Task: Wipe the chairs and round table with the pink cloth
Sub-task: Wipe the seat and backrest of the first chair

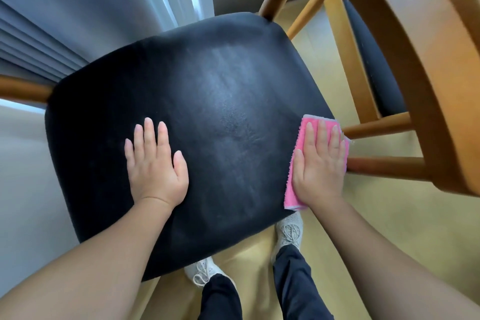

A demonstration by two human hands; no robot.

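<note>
Right hand (320, 163): flat, fingers straight, pressing pink cloth (292, 189) at right edge of black chair seat (207, 112); left hand (155, 161) flat, bracing seat; advise overlapping strokes, even pressure

Black chair seat (220, 91) lies open btw left hand (155, 161) & right hand (320, 163) and across far half; wooden rungs (376, 126) of 2nd chair (374, 65) crowd its right edge, curtain (39, 34) close at left.

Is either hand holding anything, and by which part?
Nothing is gripped. The right hand presses the middle of the pink cloth; the left hand rests flat on the black seat.
</note>
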